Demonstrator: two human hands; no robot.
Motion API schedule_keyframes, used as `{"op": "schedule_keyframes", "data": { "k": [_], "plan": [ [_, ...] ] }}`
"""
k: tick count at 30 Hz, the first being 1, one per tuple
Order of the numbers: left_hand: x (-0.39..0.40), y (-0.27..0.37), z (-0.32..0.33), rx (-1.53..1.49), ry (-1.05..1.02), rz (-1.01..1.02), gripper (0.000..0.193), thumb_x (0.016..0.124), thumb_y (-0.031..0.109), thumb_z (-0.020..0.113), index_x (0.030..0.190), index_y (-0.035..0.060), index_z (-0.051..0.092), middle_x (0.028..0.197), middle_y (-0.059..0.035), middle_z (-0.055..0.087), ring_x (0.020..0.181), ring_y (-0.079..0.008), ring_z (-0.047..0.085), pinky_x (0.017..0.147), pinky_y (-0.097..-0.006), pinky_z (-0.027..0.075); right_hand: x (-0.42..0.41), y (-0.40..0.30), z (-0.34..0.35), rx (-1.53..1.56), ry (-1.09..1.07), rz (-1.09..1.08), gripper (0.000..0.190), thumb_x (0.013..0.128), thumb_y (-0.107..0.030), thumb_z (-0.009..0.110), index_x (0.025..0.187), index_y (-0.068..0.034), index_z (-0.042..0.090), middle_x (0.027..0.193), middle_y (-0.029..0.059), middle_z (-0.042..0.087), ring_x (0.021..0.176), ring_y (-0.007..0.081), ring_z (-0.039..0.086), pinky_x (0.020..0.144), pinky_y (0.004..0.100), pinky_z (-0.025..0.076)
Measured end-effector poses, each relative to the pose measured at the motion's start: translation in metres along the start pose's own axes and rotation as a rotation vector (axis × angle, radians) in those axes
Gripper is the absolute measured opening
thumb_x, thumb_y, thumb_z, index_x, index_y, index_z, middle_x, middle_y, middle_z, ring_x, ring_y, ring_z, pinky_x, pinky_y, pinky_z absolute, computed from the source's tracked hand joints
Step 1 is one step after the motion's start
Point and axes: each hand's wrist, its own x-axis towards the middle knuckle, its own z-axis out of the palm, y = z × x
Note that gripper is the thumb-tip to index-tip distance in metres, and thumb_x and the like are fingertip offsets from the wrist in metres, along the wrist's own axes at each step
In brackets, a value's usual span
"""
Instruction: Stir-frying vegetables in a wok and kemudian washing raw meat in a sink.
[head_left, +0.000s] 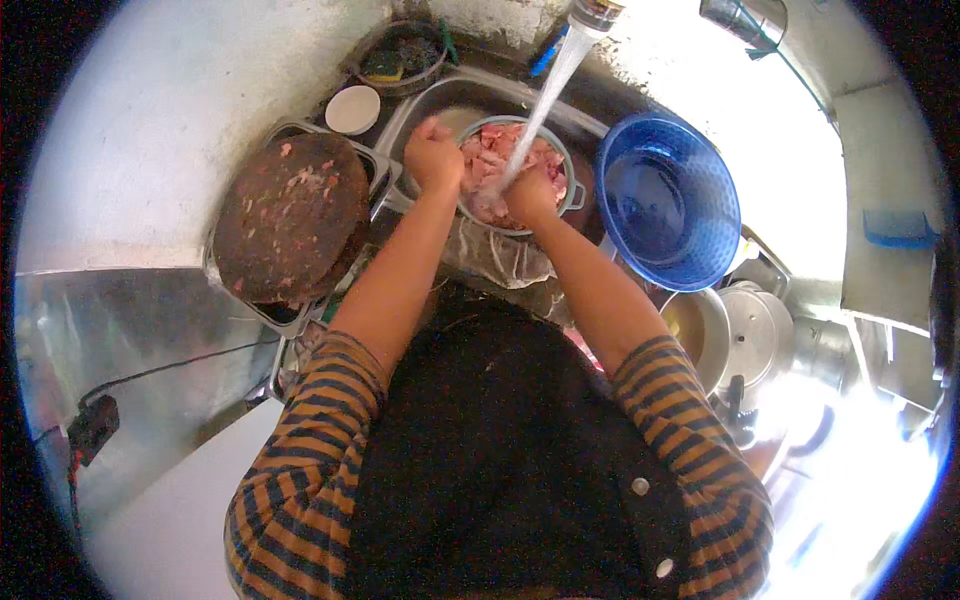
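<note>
Pieces of raw meat fill a round pot with a side handle, set at the metal sink. Water runs from the faucet onto the meat. My right hand is down in the meat, its fingers hidden. At the pot's left rim is my left hand, its fingers curled; whether it holds anything is not clear.
A thick chopping block with meat scraps rests on a metal tray at the left. To the right stands a blue basin, with metal pots below it. A white bowl and a round basket are behind the sink's left side.
</note>
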Motion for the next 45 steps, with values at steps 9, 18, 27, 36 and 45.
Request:
{"op": "schedule_keyframes", "data": {
  "k": [9,18,27,36,45],
  "plan": [
    [0.003,-0.009,-0.014,0.838,-0.299,-0.091,0.032,0.085,0.029,0.068,0.087,-0.0022,0.075,0.096,-0.0181,0.075,0.093,-0.0341,0.072,0.082,-0.0412,0.056,0.015,-0.008,-0.054,0.291,0.027,0.012,0.027,0.077,-0.021,0.068,0.091,0.002,0.074,0.093,0.0251,0.072,0.088,0.0385,0.072,0.082,0.0466,0.056],
    [-0.053,-0.089,0.026,0.298,-0.544,0.469,0.051,0.088,0.011,0.064,0.137,0.0075,0.048,0.103,-0.0148,0.072,0.087,-0.0272,0.070,0.072,-0.0405,0.055,0.031,-0.036,-0.105,0.273,-0.052,-0.078,0.039,0.088,-0.028,0.061,0.107,0.006,0.067,0.091,0.0232,0.072,0.079,0.0444,0.070,0.073,0.0517,0.057],
    [-0.045,0.014,0.017,0.663,-0.505,0.666,0.030,0.082,0.035,0.073,0.091,0.0062,0.075,0.085,-0.0195,0.071,0.087,-0.0401,0.068,0.079,-0.0500,0.053,0.031,-0.016,-0.131,0.315,-0.037,-0.052,0.021,0.085,-0.021,0.059,0.093,-0.013,0.077,0.090,0.0234,0.071,0.088,0.0434,0.069,0.080,0.0480,0.056],
    [-0.018,0.041,0.021,0.584,-0.662,0.390,0.029,0.073,0.030,0.079,0.092,0.0083,0.077,0.087,-0.0203,0.073,0.083,-0.0374,0.071,0.074,-0.0476,0.055,0.045,-0.015,-0.156,0.241,0.051,-0.155,0.022,0.083,-0.021,0.060,0.090,-0.012,0.079,0.079,0.0205,0.071,0.078,0.0357,0.071,0.077,0.0451,0.056],
    [-0.012,0.020,0.019,0.520,-0.485,0.209,0.026,0.071,0.026,0.079,0.091,0.0101,0.079,0.087,-0.0183,0.074,0.083,-0.0351,0.073,0.077,-0.0448,0.056,0.042,-0.018,-0.167,0.327,0.070,-0.161,0.040,0.090,-0.034,0.060,0.076,0.001,0.072,0.083,0.0265,0.070,0.081,0.0452,0.070,0.075,0.0532,0.056]
  ]
}}
